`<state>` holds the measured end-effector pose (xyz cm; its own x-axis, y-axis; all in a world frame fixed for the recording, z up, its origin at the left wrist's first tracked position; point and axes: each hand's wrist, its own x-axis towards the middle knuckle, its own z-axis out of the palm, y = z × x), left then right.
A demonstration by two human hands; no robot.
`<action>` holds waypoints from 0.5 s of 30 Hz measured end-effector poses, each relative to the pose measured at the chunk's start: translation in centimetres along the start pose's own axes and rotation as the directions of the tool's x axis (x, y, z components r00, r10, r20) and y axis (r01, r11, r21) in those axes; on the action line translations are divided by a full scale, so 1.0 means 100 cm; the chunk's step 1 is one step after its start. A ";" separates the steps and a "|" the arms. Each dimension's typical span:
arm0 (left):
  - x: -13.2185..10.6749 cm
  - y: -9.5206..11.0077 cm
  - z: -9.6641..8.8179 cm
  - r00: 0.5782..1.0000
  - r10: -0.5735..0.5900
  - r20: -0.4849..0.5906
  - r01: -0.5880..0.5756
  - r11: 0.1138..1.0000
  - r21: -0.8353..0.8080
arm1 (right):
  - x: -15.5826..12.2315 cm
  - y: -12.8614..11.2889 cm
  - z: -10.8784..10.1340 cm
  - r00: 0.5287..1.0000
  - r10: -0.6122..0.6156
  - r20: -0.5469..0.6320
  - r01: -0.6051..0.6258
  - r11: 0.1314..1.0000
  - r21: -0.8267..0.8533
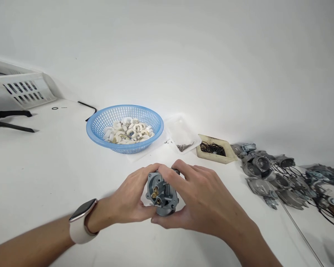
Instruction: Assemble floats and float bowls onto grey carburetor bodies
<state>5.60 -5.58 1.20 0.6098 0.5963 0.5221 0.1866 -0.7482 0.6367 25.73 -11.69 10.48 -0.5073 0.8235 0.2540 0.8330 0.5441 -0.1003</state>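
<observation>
Between my two hands is a grey metal carburetor body (pixel 164 196), its open underside with brass jets turned up toward me. My left hand (pixel 130 196) grips it from the left, fingers over the far side and thumb at the near edge. From the right, my right hand (pixel 192 193) closes round it, with the thumb beneath the near rim and the index finger across the top. The far side of the body is hidden behind my fingers. A watch with a pale strap (pixel 82 226) is on my left wrist.
Beyond my hands stands a blue basket (pixel 91 129) of white ring-shaped floats. Beside it are a white tray (pixel 180 129) with small pins and a cream tray (pixel 217 159) of black rubber rings. Carburetor parts (pixel 278 178) pile up right. Pliers (pixel 11 115), a hex key (pixel 87 105) and a white crate (pixel 22 89) lie left.
</observation>
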 end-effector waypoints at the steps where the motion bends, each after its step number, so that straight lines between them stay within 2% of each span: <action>1: 0.000 -0.001 0.000 1.000 -0.003 -0.002 0.003 1.000 0.012 | 0.000 0.000 0.000 1.000 0.012 0.015 -0.012 1.000 0.014; 15: 0.001 -0.002 0.001 1.000 0.010 0.001 -0.010 1.000 0.022 | 0.001 0.005 -0.004 0.984 0.087 0.154 -0.109 0.984 0.141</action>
<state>5.71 -5.37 1.07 0.6124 0.5885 0.5278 0.1974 -0.7604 0.6188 26.13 -11.39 10.81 -0.4609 0.8826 0.0933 0.8438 0.4683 -0.2619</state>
